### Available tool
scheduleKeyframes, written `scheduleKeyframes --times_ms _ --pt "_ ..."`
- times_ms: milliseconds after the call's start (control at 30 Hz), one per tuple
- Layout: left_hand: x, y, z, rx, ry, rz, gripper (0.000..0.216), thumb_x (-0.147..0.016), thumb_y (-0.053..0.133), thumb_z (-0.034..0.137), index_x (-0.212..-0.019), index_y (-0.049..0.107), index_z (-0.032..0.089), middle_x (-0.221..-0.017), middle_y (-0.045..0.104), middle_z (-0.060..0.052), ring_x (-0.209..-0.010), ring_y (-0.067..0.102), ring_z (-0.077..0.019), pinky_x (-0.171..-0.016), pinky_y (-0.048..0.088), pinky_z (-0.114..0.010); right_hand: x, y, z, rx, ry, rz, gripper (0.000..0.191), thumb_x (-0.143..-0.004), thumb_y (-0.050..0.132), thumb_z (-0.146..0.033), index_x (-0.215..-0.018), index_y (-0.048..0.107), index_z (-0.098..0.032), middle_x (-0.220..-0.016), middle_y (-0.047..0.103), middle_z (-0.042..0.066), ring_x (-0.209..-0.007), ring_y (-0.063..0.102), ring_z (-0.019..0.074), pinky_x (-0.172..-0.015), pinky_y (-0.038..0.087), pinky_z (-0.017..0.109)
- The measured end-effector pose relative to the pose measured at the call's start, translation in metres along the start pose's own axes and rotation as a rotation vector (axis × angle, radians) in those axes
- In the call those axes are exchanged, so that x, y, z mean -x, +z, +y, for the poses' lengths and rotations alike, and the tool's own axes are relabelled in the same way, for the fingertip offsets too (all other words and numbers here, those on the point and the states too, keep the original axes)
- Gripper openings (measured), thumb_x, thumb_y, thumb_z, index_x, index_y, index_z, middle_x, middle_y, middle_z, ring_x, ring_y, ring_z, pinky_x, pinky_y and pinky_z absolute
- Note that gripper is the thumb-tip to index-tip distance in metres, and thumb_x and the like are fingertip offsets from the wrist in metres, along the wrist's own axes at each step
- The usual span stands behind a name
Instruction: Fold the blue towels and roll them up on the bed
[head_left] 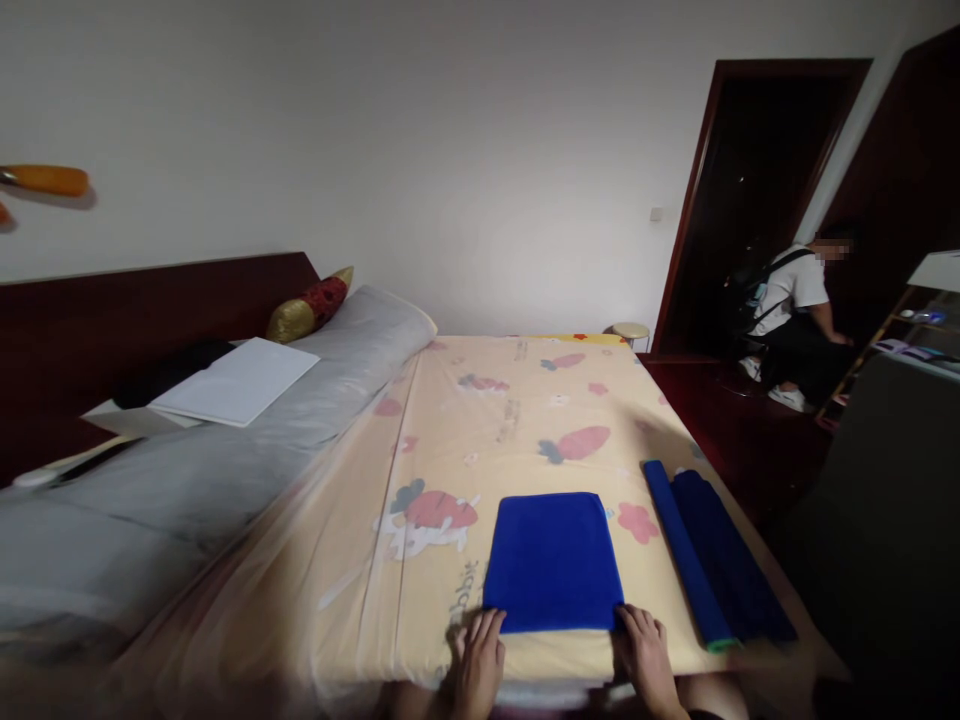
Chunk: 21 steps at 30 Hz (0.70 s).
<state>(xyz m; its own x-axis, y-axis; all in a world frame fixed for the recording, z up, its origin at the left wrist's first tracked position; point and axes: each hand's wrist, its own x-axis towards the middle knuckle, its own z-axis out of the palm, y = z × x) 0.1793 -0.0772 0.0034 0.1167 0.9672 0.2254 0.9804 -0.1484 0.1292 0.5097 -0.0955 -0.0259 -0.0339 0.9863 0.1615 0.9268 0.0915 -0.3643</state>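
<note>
A folded blue towel point(553, 560) lies flat on the yellow patterned bed sheet point(517, 420) near the bed's front edge. My left hand point(478, 668) rests at the towel's near left corner, fingers curled down onto its edge. My right hand point(643, 660) sits at the near right corner, fingers likewise pinching the edge. To the right lie two rolled blue towels point(712, 550), side by side along the bed's right edge.
A grey bolster and bedding point(225, 450) line the left side, with a white board point(238, 382) and a gold-red cushion point(311, 305) by the dark headboard. A person point(795, 320) with a backpack crouches at the open doorway on the right. A dark cabinet point(892, 500) stands close right.
</note>
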Motion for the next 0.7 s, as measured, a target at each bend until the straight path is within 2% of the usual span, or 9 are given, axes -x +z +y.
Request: scheduleKeyframes --times_ms 100,167,233,300,400,467,567,633,700 --pt "-0.024 -0.016 0.008 0.019 -0.084 -0.146 0.043 -0.08 0.039 0.009 -0.108 0.067 0.027 -0.112 0.071 -0.001 -0.114 0.057 -0.0188 -0.103 0.033 -0.04 -0.025 -0.018 -0.01 0.033 0.061 -0.074 0.033 -0.08 0.044 -0.021 -0.104 0.065 -0.024 -0.111 0.067 0.005 -0.103 0.058 0.0211 -0.09 0.04 0.034" --pt "-0.04 -0.019 0.009 0.003 -0.122 -0.195 0.038 -0.078 0.041 0.006 -0.097 0.07 0.022 -0.097 0.074 -0.004 -0.106 0.062 -0.0215 -0.101 0.036 -0.044 -0.041 -0.024 -0.013 0.057 0.101 -0.091 0.027 -0.08 0.044 -0.024 -0.094 0.067 -0.023 -0.104 0.069 0.006 -0.099 0.059 0.0225 -0.087 0.041 0.036" --pt "-0.052 -0.017 0.006 -0.014 -0.146 -0.223 0.037 -0.075 0.042 0.004 -0.093 0.072 0.018 -0.09 0.074 -0.007 -0.099 0.064 -0.0237 -0.099 0.037 -0.047 -0.051 -0.026 -0.013 0.082 0.147 -0.09 0.028 -0.078 0.044 -0.024 -0.093 0.067 -0.023 -0.098 0.07 0.007 -0.096 0.061 0.0252 -0.085 0.041 0.039" --pt "-0.057 -0.012 0.006 -0.026 -0.158 -0.224 0.04 -0.076 0.043 0.004 -0.102 0.07 0.017 -0.103 0.073 -0.011 -0.109 0.061 -0.0256 -0.103 0.035 -0.05 -0.054 -0.025 -0.017 0.114 0.191 -0.074 0.033 -0.077 0.044 -0.021 -0.101 0.067 -0.02 -0.099 0.07 0.012 -0.096 0.061 0.0289 -0.085 0.041 0.045" --pt "-0.053 -0.001 0.021 -0.039 -0.174 -0.187 0.051 -0.08 0.039 0.005 -0.124 0.061 0.02 -0.133 0.06 -0.013 -0.127 0.049 -0.0272 -0.108 0.032 -0.051 -0.049 -0.017 -0.036 0.134 0.186 -0.035 0.046 -0.077 0.04 -0.013 -0.117 0.062 -0.016 -0.119 0.063 0.018 -0.109 0.056 0.0324 -0.092 0.037 0.051" --pt "-0.045 0.01 0.041 -0.005 -0.114 -0.153 0.055 -0.081 0.036 0.005 -0.127 0.057 0.024 -0.136 0.057 -0.009 -0.128 0.049 -0.0245 -0.108 0.035 -0.047 -0.044 -0.008 -0.057 0.095 0.085 -0.045 0.05 -0.079 0.037 -0.01 -0.122 0.06 -0.02 -0.128 0.06 0.013 -0.117 0.054 0.0277 -0.1 0.035 0.046" --pt "-0.033 0.027 0.072 0.113 0.116 -0.092 0.057 -0.082 0.034 0.004 -0.13 0.055 0.027 -0.133 0.061 -0.002 -0.123 0.053 -0.0165 -0.107 0.04 -0.037 -0.038 0.008 -0.09 0.004 -0.105 -0.097 0.048 -0.086 0.038 -0.015 -0.128 0.056 -0.031 -0.132 0.06 0.001 -0.122 0.052 0.0188 -0.106 0.033 0.036" --pt "-0.027 0.033 0.078 0.159 0.259 -0.064 0.056 -0.086 0.032 0.008 -0.136 0.048 0.027 -0.137 0.058 0.0 -0.125 0.052 -0.0135 -0.107 0.04 -0.033 -0.035 0.016 -0.098 -0.04 -0.181 -0.116 0.046 -0.089 0.04 -0.024 -0.134 0.05 -0.031 -0.137 0.056 0.0 -0.127 0.049 0.0194 -0.107 0.033 0.038" --pt "-0.021 0.032 0.068 0.156 0.31 -0.05 0.053 -0.091 0.032 0.015 -0.142 0.038 0.028 -0.143 0.051 0.001 -0.13 0.047 -0.013 -0.108 0.039 -0.033 -0.034 0.019 -0.09 -0.061 -0.198 -0.105 0.047 -0.093 0.038 -0.033 -0.139 0.044 -0.028 -0.142 0.05 0.003 -0.132 0.044 0.0222 -0.108 0.033 0.043"
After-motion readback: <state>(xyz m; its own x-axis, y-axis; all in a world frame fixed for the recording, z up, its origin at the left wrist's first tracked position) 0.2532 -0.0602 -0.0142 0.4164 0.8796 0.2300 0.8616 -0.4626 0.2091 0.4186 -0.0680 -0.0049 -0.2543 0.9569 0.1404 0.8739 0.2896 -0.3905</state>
